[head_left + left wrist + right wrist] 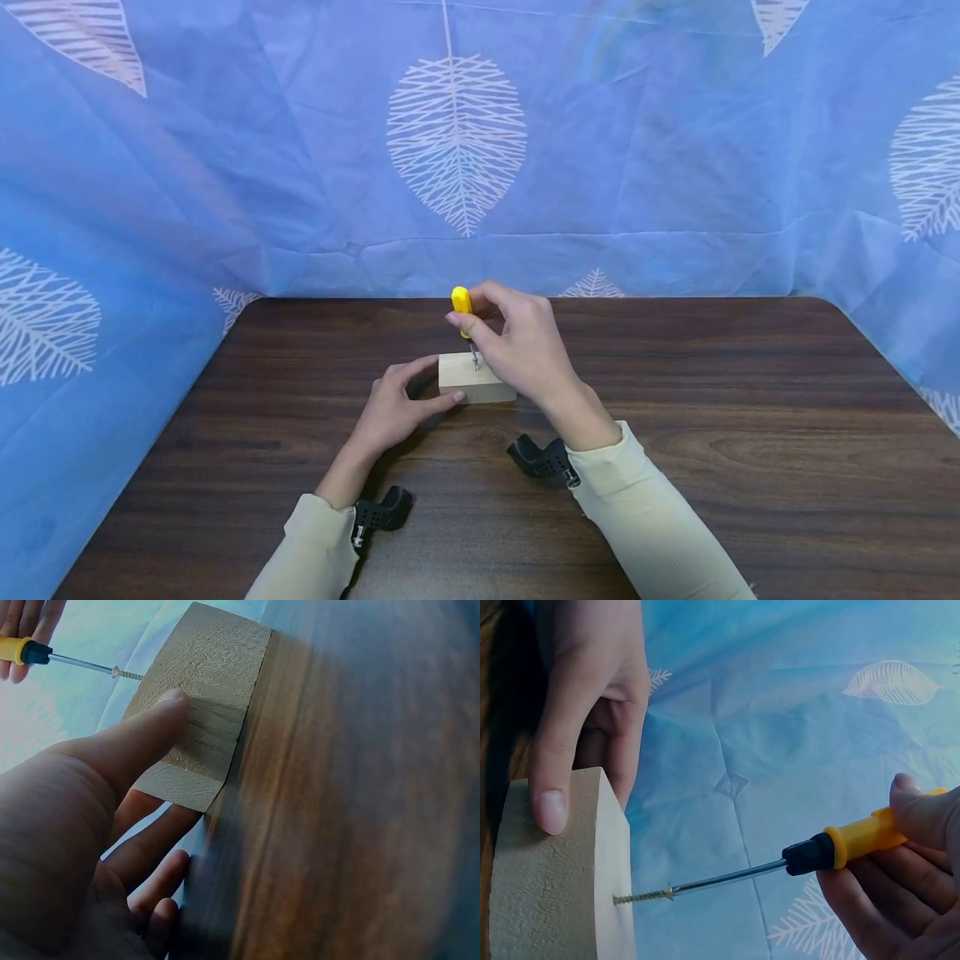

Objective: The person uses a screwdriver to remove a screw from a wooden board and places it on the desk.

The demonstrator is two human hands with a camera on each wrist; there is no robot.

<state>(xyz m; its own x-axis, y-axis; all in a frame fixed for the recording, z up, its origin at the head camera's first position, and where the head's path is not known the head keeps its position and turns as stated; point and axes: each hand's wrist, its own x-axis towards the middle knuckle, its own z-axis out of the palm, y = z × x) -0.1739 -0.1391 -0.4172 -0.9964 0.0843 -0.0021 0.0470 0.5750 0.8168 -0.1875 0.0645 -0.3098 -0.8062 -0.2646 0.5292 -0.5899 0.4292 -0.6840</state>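
Note:
A pale wooden block [477,390] lies on the dark table, and my left hand [397,404] grips its left end with the thumb on the near face and fingers behind. From the block's top face rises a screw [643,897], its tip sunk in the wood and most of its thread showing. My right hand [525,337] holds a yellow-handled screwdriver [859,838] between thumb and fingers above the block. The metal shaft [79,663] meets the screw head, nearly in line with it. In the left wrist view, the left thumb [161,724] presses the block's side.
The brown wood-grain table [712,400] has rounded far corners. Behind it and along its left side hangs a blue cloth [315,150] with white leaf prints. A black wrist mount [386,508] sits at the left cuff, another mount [536,457] at the right.

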